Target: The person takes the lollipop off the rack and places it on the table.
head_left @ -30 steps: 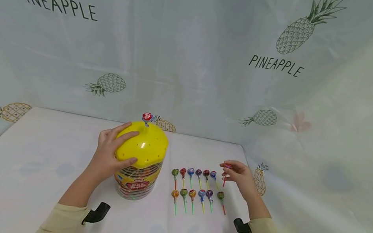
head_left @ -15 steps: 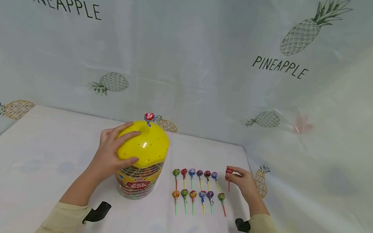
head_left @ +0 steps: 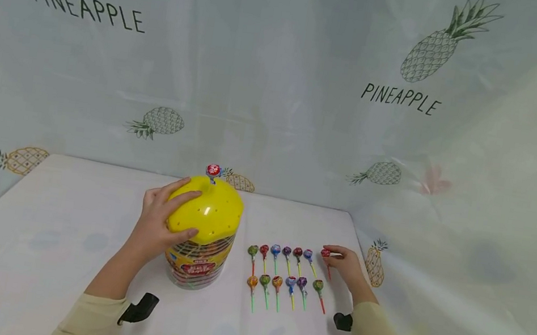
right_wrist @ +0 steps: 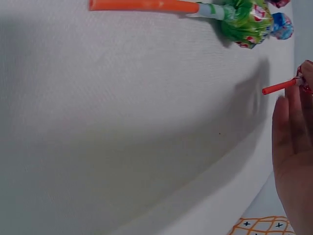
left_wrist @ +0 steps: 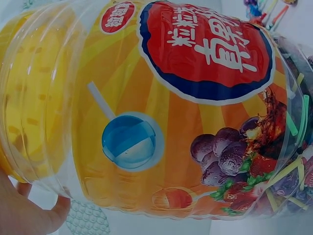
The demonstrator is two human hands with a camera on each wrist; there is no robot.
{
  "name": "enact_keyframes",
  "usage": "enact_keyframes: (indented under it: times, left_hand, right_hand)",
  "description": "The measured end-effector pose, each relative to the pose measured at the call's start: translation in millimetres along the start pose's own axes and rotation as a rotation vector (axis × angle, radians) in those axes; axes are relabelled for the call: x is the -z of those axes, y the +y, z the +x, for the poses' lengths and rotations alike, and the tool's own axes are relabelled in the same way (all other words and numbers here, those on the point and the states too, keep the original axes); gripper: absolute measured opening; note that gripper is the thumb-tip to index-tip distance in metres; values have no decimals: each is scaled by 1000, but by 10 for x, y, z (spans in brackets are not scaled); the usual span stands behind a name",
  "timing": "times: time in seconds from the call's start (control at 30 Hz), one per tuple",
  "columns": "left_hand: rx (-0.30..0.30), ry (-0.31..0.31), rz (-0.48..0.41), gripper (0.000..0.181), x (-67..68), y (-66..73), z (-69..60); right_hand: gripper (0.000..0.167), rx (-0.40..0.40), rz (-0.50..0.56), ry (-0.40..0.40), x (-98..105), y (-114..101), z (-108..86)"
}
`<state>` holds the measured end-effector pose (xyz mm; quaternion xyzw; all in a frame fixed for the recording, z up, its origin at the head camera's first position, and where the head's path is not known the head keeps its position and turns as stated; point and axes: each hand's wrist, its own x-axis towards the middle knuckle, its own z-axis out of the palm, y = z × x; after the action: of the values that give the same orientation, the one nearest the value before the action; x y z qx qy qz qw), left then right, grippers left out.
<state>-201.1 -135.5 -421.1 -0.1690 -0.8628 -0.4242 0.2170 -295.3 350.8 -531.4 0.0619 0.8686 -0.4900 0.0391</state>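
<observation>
A clear lollipop jar (head_left: pixel 197 268) with a yellow domed lid (head_left: pixel 216 211) stands upright on the table. My left hand (head_left: pixel 158 220) holds it by the lid, thumb at the front and fingers spread over the top. The left wrist view shows the jar's fruit-printed label (left_wrist: pixel 181 127). At the right end of the upper lollipop row, my right hand (head_left: pixel 348 269) pinches a red lollipop (head_left: pixel 325 253) near its head. Its red stick (right_wrist: pixel 279 87) points away from the fingers in the right wrist view. My palm hides part of the wrapper there.
Two rows of wrapped lollipops (head_left: pixel 287 251) lie between the jar and my right hand, sticks toward me. One with a green wrapper (head_left: pixel 318 285) ends the lower row. Another lollipop (head_left: pixel 213 171) stands up above the lid. A pineapple-print curtain (head_left: pixel 279 89) hangs behind the table.
My right hand has moved slightly right and then down with the red lollipop, bringing it level with the upper row. The left hand and jar have stayed put.
</observation>
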Motion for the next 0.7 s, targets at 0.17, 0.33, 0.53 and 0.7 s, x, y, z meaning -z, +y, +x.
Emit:
enact_keyframes:
  times: [0.17, 0.33, 0.53, 0.7]
  left_hand:
    - [6, 2, -12, 62, 2, 10, -11]
    - [7, 3, -8, 62, -16, 5, -15]
    - [3, 5, -6, 62, -13, 3, -19]
    - [3, 2, -7, 61, -4, 9, -9]
  right_hand:
    - [33, -35, -108, 44, -36, 99, 87]
    - [32, -43, -149, 35, -38, 180, 103]
    - [33, -45, -160, 18, -50, 223, 152]
    - [33, -22, -159, 6, -59, 235, 197]
